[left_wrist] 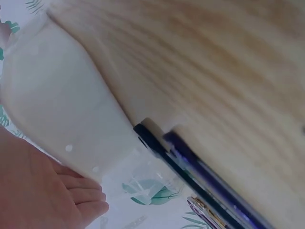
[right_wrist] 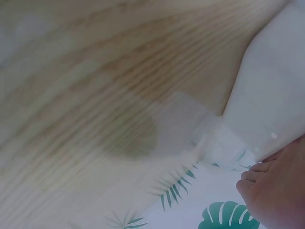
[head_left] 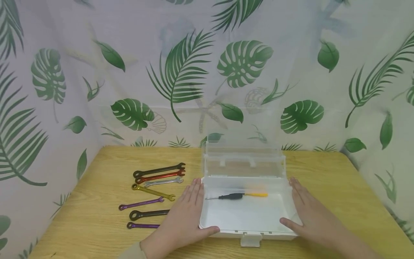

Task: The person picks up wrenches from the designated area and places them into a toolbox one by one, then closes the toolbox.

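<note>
- Beside the white, rectangular plastic box (head_left: pixel 242 217), left hand (head_left: pixel 184 217) and right hand (head_left: pixel 313 213) touch its sides, fingers straight, not gripping.
- Likely light, stiff, slick; best held by both side walls.

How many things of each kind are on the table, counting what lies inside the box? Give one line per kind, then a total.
Box, lid included: 1
Wrenches: 7
Screwdrivers: 2
Total: 10
</note>
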The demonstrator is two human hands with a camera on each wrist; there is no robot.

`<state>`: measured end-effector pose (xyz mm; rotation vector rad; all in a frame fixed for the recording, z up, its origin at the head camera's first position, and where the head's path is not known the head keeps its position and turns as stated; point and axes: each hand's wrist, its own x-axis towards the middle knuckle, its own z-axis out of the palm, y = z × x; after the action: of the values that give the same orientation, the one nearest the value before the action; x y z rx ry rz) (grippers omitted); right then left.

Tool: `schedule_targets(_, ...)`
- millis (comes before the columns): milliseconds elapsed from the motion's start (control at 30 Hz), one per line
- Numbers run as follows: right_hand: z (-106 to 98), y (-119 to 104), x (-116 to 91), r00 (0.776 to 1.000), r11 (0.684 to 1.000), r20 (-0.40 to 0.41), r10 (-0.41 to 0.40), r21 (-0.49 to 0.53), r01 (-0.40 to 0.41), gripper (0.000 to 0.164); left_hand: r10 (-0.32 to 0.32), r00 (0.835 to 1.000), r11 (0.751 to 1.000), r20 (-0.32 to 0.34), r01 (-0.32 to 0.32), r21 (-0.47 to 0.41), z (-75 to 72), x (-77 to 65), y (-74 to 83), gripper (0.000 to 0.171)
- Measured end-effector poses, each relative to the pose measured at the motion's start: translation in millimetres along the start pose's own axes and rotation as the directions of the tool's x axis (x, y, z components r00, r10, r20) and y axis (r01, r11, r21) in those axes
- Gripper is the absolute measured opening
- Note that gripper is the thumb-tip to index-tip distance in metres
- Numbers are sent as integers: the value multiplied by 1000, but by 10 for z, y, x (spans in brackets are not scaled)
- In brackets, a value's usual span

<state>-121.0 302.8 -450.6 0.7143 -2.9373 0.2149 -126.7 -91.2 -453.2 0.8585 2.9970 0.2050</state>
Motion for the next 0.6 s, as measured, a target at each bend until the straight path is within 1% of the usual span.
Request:
schedule_targets(133, 21, -7, -4, 1000, 1000, 15, 14, -5, -14, 102, 14, 1000, 1000, 26, -14, 7, -47, -1, -34, 119)
schedule_targets(200, 30, -8, -5, 1000, 1000, 17, 18, -10, -18, 102, 24, 999, 1000, 44, -23, -5, -83, -1, -61, 118)
schedule_targets(300, 41, -6, -10, 1000, 1000, 13, 21, -14, -21, 102, 40, 996, 997, 77, -36, -61, -148, 0, -117, 112)
schedule_targets(400, 51, -2, -14, 1000, 1000, 9, 23, -14, -23, 101, 58, 994, 986, 90, -44, -158, -212, 8, -185, 104)
schedule_targets(500, 54, 5, -16, 1000, 1000, 2, 21, -22, -21, 101, 75, 994, 970, 73, -56, -236, -264, 23, -253, 94)
schedule_targets(600, 55, 14, -17, 1000, 999, -24, 8, -33, -9, 100, 73, 997, 962, 30, -62, -266, -298, 48, -316, 85)
